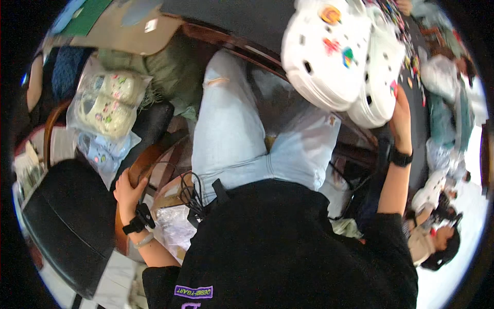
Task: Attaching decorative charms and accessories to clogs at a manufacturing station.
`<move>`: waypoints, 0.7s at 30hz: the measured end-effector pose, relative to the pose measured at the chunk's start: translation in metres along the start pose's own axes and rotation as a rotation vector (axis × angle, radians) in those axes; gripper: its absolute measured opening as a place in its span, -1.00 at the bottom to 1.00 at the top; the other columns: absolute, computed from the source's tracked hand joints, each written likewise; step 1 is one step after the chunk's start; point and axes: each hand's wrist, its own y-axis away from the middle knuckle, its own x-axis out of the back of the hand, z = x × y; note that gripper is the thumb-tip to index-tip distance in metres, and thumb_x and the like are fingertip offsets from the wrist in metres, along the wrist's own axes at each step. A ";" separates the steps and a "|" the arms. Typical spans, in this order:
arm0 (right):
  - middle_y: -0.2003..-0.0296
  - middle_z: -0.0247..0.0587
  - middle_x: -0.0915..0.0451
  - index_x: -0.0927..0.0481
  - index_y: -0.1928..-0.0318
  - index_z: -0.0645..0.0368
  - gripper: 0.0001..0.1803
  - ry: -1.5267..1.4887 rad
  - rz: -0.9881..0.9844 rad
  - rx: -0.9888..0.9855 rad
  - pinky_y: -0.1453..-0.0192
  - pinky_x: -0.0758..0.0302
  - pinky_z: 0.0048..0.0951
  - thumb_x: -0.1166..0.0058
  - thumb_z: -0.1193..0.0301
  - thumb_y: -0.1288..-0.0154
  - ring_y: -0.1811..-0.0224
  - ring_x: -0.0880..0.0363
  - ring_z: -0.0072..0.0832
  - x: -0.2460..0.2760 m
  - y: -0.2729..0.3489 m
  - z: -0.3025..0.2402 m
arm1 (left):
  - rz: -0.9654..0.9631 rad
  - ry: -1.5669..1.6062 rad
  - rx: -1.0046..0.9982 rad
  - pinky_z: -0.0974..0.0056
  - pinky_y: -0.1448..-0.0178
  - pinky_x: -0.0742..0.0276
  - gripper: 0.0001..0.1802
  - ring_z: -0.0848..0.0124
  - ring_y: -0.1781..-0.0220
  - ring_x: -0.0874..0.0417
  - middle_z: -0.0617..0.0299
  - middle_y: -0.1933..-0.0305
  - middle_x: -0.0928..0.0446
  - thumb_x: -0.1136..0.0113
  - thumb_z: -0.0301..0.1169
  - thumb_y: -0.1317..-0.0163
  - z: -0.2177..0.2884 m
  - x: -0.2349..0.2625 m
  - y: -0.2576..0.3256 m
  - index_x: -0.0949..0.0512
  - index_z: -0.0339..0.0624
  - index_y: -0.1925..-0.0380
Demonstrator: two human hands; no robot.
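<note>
Gripping the curved wooden chair armrest (pixel 138 170), left hand (pixel 128 189) closed around its end at lower left of the head view, fingers wrapped over the wood. Black strap and a pale bracelet on the left wrist. Black cushioned chair seat (pixel 67 216) just beside and below that hand.

Right hand (pixel 400 121) raised at upper right, fingers bent and pressed against the lower edge of the white clogs (pixel 342 54); exact closure of the fingers not discernible, since the shoe hides the fingertips. Black wristband on the right wrist. Clogs held as a stacked pair, soles toward the camera, tilted, above the dark table edge (pixel 247 51). Coloured charms fixed to the upper clog: one orange-yellow near the top, one red, one multicoloured near the middle.

Light blue jeans (pixel 231 139) in the centre, knee bent, a frayed tear near the knee. Black sweatshirt (pixel 288 247) filling the lower centre, a purple label at its hem. Black cables (pixel 188 193) looped at the waist, near the left hand.

Clear plastic bag (pixel 105 100) with pale green decorated clogs resting on a second chair at upper left, well apart from both hands. Further bagged items below it.

Another person (pixel 437 239) seated at lower right, partly visible. Small multicoloured pieces (pixel 411 62) scattered on the dark table surface beyond the right hand.
</note>
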 end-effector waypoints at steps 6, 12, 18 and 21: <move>0.21 -0.43 -0.54 -0.44 -0.11 0.19 -0.68 0.029 -0.059 0.069 0.42 -0.38 -0.71 0.18 0.42 -0.42 0.44 -0.43 -0.74 0.015 0.000 0.004 | -0.040 0.095 -0.049 0.07 -0.07 -0.41 -0.28 0.05 -0.05 -0.55 0.05 0.04 -0.57 -0.47 -0.23 0.18 0.002 0.005 -0.007 -0.43 -0.12 -0.06; 0.24 -0.47 -0.53 -0.44 -0.12 0.19 -0.68 -0.002 -0.125 0.016 0.45 -0.30 -0.76 0.17 0.41 -0.43 0.51 -0.34 -0.80 0.021 0.001 0.011 | -0.072 0.065 -0.002 0.06 -0.08 -0.41 -0.30 0.05 -0.06 -0.54 0.04 0.04 -0.56 -0.45 -0.19 0.15 0.007 0.003 -0.008 -0.43 -0.12 -0.05; 0.23 -0.50 -0.55 -0.42 -0.16 0.23 -0.63 -0.041 0.001 0.037 0.48 -0.22 -0.79 0.17 0.43 -0.40 0.49 -0.33 -0.84 0.016 -0.003 0.020 | -0.089 0.018 0.012 0.05 -0.11 -0.37 -0.29 0.04 -0.09 -0.49 0.06 -0.01 -0.51 -0.43 -0.17 0.13 -0.008 -0.002 -0.006 -0.41 -0.07 -0.07; 0.21 -0.44 -0.57 -0.36 -0.22 0.27 -0.59 -0.085 0.077 -0.002 0.43 -0.27 -0.76 0.15 0.44 -0.40 0.45 -0.38 -0.82 0.031 -0.007 0.032 | -0.023 0.016 -0.045 0.06 -0.12 -0.35 -0.29 0.05 -0.11 -0.47 0.06 -0.01 -0.51 -0.43 -0.18 0.13 -0.010 -0.009 -0.010 -0.40 -0.07 -0.09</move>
